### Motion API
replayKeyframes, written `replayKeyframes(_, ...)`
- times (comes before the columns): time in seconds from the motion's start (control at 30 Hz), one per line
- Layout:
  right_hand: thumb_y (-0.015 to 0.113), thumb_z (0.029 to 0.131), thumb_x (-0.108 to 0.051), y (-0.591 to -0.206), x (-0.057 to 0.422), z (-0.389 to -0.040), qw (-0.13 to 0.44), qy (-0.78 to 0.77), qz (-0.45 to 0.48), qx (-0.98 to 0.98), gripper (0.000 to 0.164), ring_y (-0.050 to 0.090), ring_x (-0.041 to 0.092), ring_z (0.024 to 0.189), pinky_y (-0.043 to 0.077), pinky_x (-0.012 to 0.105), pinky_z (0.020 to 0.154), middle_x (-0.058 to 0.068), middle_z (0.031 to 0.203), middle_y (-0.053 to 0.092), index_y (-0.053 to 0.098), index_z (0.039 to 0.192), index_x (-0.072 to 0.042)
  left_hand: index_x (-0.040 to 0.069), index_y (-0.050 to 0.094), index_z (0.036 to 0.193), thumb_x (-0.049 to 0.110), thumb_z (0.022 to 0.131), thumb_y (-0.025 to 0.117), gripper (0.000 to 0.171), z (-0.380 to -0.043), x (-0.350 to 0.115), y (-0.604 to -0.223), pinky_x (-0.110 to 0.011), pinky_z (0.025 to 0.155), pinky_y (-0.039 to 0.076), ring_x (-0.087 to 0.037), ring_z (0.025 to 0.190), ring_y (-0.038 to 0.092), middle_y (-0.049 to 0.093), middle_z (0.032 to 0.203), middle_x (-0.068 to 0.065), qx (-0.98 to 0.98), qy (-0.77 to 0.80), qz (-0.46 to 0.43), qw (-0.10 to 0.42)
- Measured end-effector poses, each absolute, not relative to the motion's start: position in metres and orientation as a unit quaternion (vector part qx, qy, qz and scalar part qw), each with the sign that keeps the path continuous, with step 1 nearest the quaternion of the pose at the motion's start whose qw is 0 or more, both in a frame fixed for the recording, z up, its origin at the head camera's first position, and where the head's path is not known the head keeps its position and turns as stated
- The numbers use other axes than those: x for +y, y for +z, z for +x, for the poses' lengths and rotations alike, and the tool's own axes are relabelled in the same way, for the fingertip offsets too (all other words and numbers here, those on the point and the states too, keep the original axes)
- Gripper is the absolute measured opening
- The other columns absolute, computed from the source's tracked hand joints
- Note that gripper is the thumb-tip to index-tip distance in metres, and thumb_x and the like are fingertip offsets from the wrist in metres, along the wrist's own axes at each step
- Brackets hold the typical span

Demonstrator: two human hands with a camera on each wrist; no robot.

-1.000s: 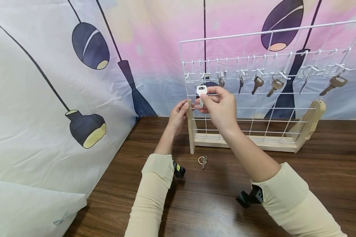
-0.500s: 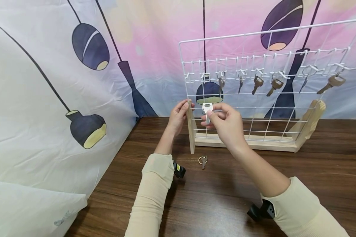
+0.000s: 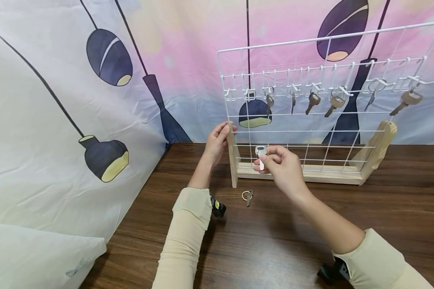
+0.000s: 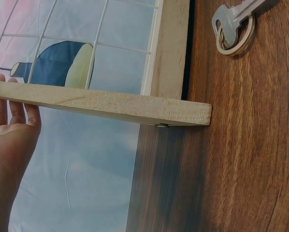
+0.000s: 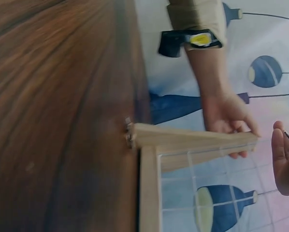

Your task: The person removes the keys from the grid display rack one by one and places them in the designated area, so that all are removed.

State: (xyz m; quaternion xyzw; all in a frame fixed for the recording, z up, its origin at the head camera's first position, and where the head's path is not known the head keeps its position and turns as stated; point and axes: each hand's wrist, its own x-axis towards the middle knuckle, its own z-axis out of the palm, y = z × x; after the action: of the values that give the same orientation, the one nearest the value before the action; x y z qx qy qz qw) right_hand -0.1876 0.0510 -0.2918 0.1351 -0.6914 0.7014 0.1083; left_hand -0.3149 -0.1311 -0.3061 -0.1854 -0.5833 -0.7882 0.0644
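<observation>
My left hand (image 3: 215, 142) grips the top of the left wooden upright (image 3: 232, 158) of a white wire rack. In the left wrist view its fingers (image 4: 18, 113) reach round the wood. My right hand (image 3: 286, 170) pinches a silver key (image 3: 261, 151) between thumb and fingers, in front of the rack's lower grid, bow up and blade down. At the edge of the right wrist view, only part of that hand (image 5: 283, 166) shows. A second key (image 3: 249, 197) with a brass-coloured ring lies on the table in front of the rack; the left wrist view shows this key (image 4: 229, 24) closer.
Several keys hang by rings from white hooks along the rack's wire grid (image 3: 296, 131), one being a brown key (image 3: 335, 105). The two leftmost hooks (image 3: 230, 94) carry none. A patterned cloth (image 3: 188, 48) stands behind the dark wooden table (image 3: 275, 249).
My right hand has moved down and to the right from just below the left hooks, carrying the silver key. My left hand has stayed at the upright.
</observation>
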Motion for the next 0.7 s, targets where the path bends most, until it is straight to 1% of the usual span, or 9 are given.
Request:
replayKeyframes(0.17,0.052,0.091,0.004,-0.307,0.056,-0.191,0.074,0.692,0.118,-0.708,0.013,0.067,0.010,0.066,0.054,0.031,0.067,0.026,0.086,0.066,0.050,0.100,0.013,-0.009,0.049,0.120,0.006,0.097,0.043,0.028,-0.315,-0.131,-0.306,-0.023,0.072,0.046,-0.014,0.088,0.059,0.064,0.089,0.002,-0.581,-0.791,-0.183,0.063)
replayKeyframes(0.27,0.050,0.091,0.005,-0.315,0.058,-0.194,0.045,0.690,0.110,-0.714,0.010,0.067,0.012,0.067,0.054,0.032,0.068,0.025,0.086,0.066,0.048,0.098,0.012,-0.010,0.048,0.122,0.006,0.097,0.043,0.030,-0.315,-0.131,-0.306,-0.023,0.073,0.046,-0.023,0.094,0.058,0.063,0.089,0.003,-0.584,-0.789,-0.182,0.063)
replayKeyframes(0.33,0.050,0.090,0.006,-0.321,0.060,-0.196,0.024,0.690,0.104,-0.716,0.010,0.067,0.013,0.068,0.054,0.031,0.067,0.026,0.086,0.066,0.047,0.098,0.012,-0.012,0.045,0.124,0.006,0.097,0.042,0.033,-0.315,-0.132,-0.306,-0.024,0.074,0.046,-0.032,0.101,0.055,0.063,0.089,0.004,-0.587,-0.786,-0.183,0.062)
replayKeyframes(0.4,0.050,0.090,0.005,-0.327,0.061,-0.198,0.005,0.687,0.095,-0.721,0.010,0.066,0.012,0.067,0.054,0.029,0.066,0.024,0.085,0.066,0.048,0.097,0.011,-0.013,0.043,0.126,0.006,0.098,0.042,0.035,-0.315,-0.132,-0.306,-0.024,0.074,0.046,-0.038,0.106,0.051,0.063,0.089,0.004,-0.589,-0.784,-0.185,0.061)
replayKeyframes(0.5,0.050,0.089,0.006,-0.336,0.063,-0.202,-0.024,0.686,0.078,-0.723,0.011,0.066,0.012,0.066,0.054,0.028,0.064,0.021,0.082,0.067,0.049,0.097,0.013,-0.013,0.042,0.127,0.006,0.097,0.042,0.036,-0.315,-0.132,-0.306,-0.024,0.074,0.046,-0.035,0.105,0.053,0.063,0.089,0.004,-0.590,-0.784,-0.186,0.060)
replayKeyframes(0.63,0.049,0.088,0.006,-0.348,0.064,-0.207,-0.064,0.686,0.052,-0.723,0.014,0.065,0.013,0.063,0.053,0.026,0.062,0.017,0.077,0.067,0.049,0.099,0.015,-0.012,0.044,0.127,0.007,0.097,0.043,0.035,-0.316,-0.132,-0.306,-0.024,0.075,0.046,-0.021,0.095,0.058,0.063,0.090,0.004,-0.590,-0.784,-0.185,0.058)
replayKeyframes(0.7,0.048,0.088,0.006,-0.354,0.064,-0.209,-0.083,0.683,0.042,-0.724,0.014,0.065,0.013,0.063,0.053,0.026,0.061,0.016,0.076,0.067,0.050,0.100,0.015,-0.012,0.043,0.127,0.007,0.097,0.043,0.035,-0.316,-0.132,-0.306,-0.025,0.075,0.046,-0.021,0.096,0.058,0.063,0.090,0.004,-0.592,-0.782,-0.185,0.058)
